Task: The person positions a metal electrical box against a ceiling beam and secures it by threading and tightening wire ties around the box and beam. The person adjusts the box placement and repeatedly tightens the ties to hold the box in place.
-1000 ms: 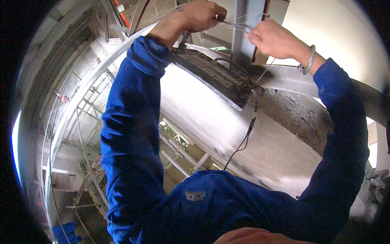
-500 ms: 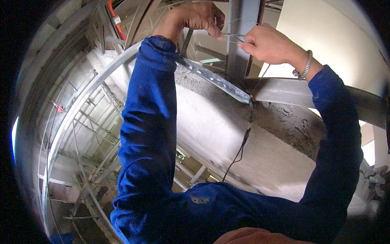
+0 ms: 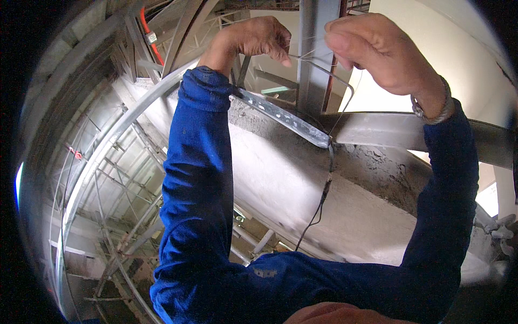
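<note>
My left hand (image 3: 261, 39) is raised at the upper middle, thumb and fingers curled round one end of a thin grey wire (image 3: 330, 71). From there the wire runs right, bends sharply and drops towards the end of a metal angle bar (image 3: 288, 120). Thin pale strands cross near the left fingertips and stretch towards my right hand (image 3: 380, 53). That hand is raised too, its fingers closed together at the strands' far end; the grip itself is partly hidden. A dark cable (image 3: 325, 191) hangs below the bar's end.
An upright steel post (image 3: 311, 92) stands behind the hands, meeting a horizontal steel beam (image 3: 388, 129). Below lies a pale curved surface (image 3: 286, 178) with a rough cement edge. A curved metal pipe (image 3: 116, 124) and scaffold bars fill the left. A red-orange hose (image 3: 144, 24) hangs at upper left.
My right hand has moved right and turned, away from the left hand, leaving the bent wire exposed between them. My left hand sits slightly lower and further left.
</note>
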Motion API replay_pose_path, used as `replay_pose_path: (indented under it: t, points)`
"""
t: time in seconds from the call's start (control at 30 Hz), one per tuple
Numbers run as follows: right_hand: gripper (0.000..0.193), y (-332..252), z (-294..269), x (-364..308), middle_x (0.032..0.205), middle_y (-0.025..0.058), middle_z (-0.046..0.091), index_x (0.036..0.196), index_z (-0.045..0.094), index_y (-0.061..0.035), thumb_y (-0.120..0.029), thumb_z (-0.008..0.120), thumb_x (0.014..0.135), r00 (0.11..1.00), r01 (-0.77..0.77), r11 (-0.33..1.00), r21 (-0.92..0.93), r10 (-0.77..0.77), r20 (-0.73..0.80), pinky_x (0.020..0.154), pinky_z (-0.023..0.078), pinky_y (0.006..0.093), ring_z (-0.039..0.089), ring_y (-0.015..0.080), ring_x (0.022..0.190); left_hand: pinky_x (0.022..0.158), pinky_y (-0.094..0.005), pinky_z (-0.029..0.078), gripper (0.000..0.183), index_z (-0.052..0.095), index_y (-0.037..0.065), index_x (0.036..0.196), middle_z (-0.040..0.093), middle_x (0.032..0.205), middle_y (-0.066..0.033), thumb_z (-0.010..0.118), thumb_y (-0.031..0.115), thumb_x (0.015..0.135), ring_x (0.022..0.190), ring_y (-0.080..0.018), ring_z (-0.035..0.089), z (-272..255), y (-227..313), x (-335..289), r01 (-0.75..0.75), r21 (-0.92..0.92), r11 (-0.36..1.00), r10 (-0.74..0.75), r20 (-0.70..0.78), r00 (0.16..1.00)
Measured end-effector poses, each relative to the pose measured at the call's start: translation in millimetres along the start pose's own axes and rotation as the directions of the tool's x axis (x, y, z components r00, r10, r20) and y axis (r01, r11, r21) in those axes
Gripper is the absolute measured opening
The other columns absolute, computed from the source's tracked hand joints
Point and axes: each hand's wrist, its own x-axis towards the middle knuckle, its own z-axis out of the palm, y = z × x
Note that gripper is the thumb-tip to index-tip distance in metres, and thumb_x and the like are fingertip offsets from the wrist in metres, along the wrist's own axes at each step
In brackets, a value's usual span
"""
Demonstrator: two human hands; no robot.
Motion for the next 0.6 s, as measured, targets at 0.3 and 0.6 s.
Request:
replay_pose_path:
  t: [0.3, 0.6]
  points:
    - [0.039, -1, 17, 35, 0.065, 0.0006, 0.051, 0.078, 0.052, -0.0097, -0.033, 0.038, 0.105, 0.816, 0.095, 0.910, 0.404, 0.161, -0.555, 0.055, 0.043, 0.0275, 0.047, 0.0095, 0.055, 0.071, -0.0376, 0.049, 0.049, 0.070, 0.001, 0.087, 0.068, 0.077, -0.0116, 0.083, 0.043, 0.063, 0.075, -0.0264, 0.064, 2, -4, 1, -0.004, 0.039, 0.999, 0.005, -0.018, 1.000]
    - [0.026, 44, 28, 18, 0.088, 0.0096, 0.061, 0.093, 0.065, -0.0056, -0.028, 0.052, 0.097, 0.994, 0.070, 0.618, -0.783, -0.106, 0.006, 0.068, 0.054, 0.0372, 0.065, 0.0255, 0.078, 0.072, -0.0374, 0.048, 0.046, 0.069, 0.001, 0.088, 0.067, 0.078, -0.0120, 0.081, 0.041, 0.068, 0.076, -0.0265, 0.063, 7, 1, -6, 0.007, 0.062, 0.998, -0.005, -0.031, 1.000]
